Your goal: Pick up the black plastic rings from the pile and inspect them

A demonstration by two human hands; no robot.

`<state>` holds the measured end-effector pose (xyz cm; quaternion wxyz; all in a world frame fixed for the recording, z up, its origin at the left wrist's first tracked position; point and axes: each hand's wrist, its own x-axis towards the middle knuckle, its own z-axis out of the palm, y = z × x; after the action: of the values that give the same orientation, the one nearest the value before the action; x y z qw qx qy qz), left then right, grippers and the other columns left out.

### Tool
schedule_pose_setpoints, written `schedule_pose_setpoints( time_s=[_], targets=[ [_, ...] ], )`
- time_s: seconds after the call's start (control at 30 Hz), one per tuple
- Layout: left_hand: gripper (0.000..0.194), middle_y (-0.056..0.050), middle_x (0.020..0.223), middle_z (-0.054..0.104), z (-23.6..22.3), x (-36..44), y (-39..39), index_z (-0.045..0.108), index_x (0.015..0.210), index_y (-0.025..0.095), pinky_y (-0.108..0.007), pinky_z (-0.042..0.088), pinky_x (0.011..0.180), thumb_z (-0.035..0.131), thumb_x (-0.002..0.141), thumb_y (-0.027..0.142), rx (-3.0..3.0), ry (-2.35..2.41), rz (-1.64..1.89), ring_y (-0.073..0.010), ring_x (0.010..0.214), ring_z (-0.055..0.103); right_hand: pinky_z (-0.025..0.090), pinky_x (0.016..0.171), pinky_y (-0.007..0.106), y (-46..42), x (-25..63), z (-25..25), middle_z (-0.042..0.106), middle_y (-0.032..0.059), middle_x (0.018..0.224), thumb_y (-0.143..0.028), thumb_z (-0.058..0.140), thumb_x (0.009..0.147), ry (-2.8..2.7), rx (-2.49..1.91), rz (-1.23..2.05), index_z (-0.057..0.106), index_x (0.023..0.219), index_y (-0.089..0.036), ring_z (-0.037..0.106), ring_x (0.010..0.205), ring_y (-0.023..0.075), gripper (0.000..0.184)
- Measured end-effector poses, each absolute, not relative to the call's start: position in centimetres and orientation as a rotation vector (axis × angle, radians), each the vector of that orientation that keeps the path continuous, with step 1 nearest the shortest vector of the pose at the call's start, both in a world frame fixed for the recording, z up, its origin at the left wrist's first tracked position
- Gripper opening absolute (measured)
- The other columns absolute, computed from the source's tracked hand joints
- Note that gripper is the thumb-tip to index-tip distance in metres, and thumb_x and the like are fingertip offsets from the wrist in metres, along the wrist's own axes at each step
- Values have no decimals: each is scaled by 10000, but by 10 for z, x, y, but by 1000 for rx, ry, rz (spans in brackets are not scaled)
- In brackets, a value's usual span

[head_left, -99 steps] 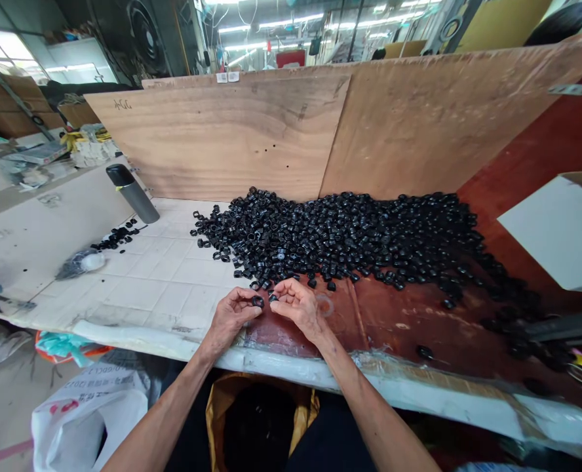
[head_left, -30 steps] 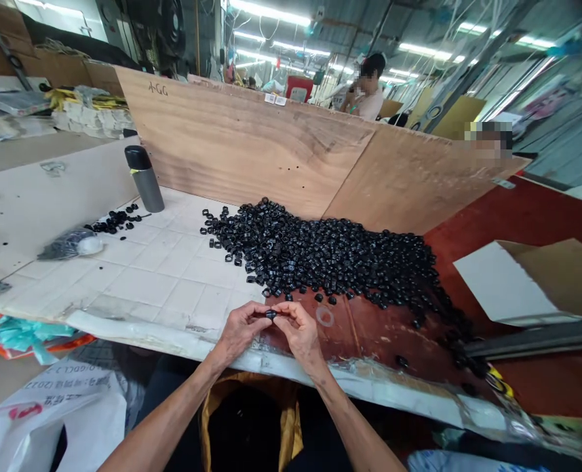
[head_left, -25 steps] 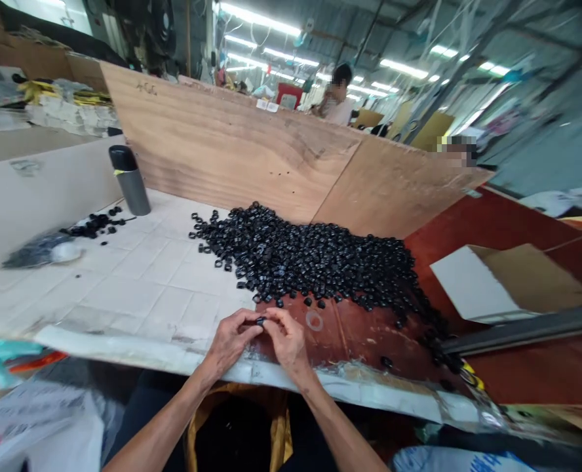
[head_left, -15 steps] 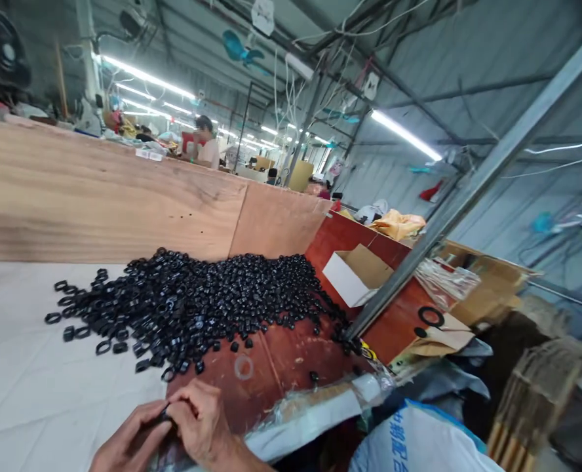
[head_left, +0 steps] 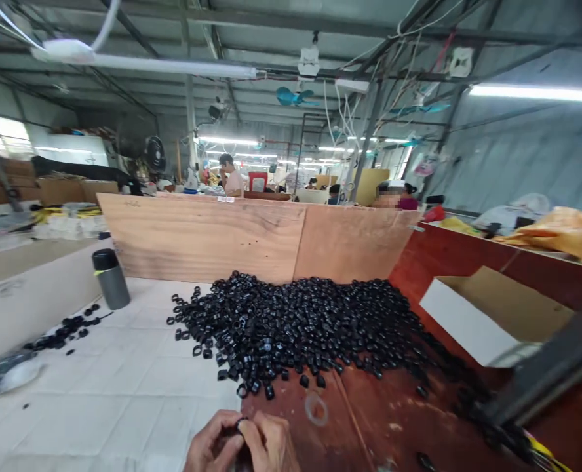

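Note:
At the bottom edge of the view my left hand (head_left: 210, 444) and my right hand (head_left: 272, 443) meet, fingertips pinched together. Between them sits a small black ring (head_left: 242, 425), mostly covered by the fingers. Just beyond my hands spreads a large heap of black rings (head_left: 315, 321), lying partly on the white sheet (head_left: 138, 393) and partly on the reddish-brown tabletop (head_left: 340, 426). A few rings lie loose along the near edge of the heap.
A wooden board (head_left: 212, 239) closes off the back. On the left stand a grey bottle (head_left: 114, 285) and a smaller group of black pieces (head_left: 65, 333). An open white box (head_left: 468, 321) and a metal post (head_left: 546, 367) are at right. People work in the background.
My view has turned left and levelled, bringing the bottle and the left side into sight. My hands stay pinched together on the small black ring.

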<state>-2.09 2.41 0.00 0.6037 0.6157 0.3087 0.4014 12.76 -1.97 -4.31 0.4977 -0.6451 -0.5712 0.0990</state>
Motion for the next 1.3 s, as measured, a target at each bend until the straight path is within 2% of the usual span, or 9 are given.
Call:
schedule_pose_setpoints(
  time_s=[0.1,0.2,0.3,0.4,0.57,0.77,0.97,1.1,1.3],
  targets=[
    [365,-89,1000,763,-1,-22,21,767,1007,200,-342,552,910,725,843,523,1419,657,892,-271,978,702,417,483,220,-18,129,-41,592,-5,557,-558,556,948,-1347,-1441,339,665,784,-223,564,485,156,389],
    [340,-82,1000,755,-4,-23,20,746,1037,207,-341,540,901,711,867,499,1416,623,857,-260,967,698,467,528,233,-18,129,-40,669,26,673,-580,535,942,-1344,-1312,320,714,856,-228,610,541,170,404],
    [327,-72,983,739,-8,-24,19,734,1027,207,-323,533,871,718,863,490,1437,653,886,-243,943,686,461,531,230,-19,129,-42,665,30,635,-591,498,971,-1329,-1321,347,702,767,-217,620,539,168,472],
    [363,-68,945,732,-12,-23,19,734,994,192,-316,530,843,733,838,520,1430,703,946,-230,902,677,431,519,226,-20,130,-44,581,12,515,-582,501,989,-1354,-1372,314,610,607,-202,564,475,149,549],
    [386,-78,949,751,-5,-20,16,738,972,183,-336,541,856,746,811,533,1425,746,972,-246,921,688,454,524,239,-20,134,-39,644,23,633,-525,446,1015,-1410,-1247,322,702,902,-213,591,519,169,420],
    [296,-65,945,760,21,-18,3,749,978,179,-333,544,862,709,850,443,1576,832,946,-231,907,688,461,572,247,-33,142,-11,652,29,655,-394,479,999,-1476,-1317,444,640,780,-206,629,602,179,331],
    [266,-71,1000,759,19,-15,4,740,1031,164,-344,545,905,719,861,367,1523,802,939,-217,938,693,487,572,239,-39,148,1,665,24,741,-377,539,960,-1369,-1281,700,639,947,-184,618,585,154,217],
    [309,-74,944,770,21,-16,4,721,1024,145,-345,580,830,753,842,393,1358,767,941,-203,830,711,520,615,247,-39,147,-4,681,47,826,-338,530,962,-1403,-1213,685,642,982,-179,641,635,153,196],
    [342,-95,954,781,18,-16,5,710,1050,135,-391,601,861,736,863,420,1388,753,913,-226,849,731,509,600,246,-39,148,-4,680,56,863,-332,507,974,-1419,-1215,698,651,1040,-179,616,624,145,219]
  ],
)
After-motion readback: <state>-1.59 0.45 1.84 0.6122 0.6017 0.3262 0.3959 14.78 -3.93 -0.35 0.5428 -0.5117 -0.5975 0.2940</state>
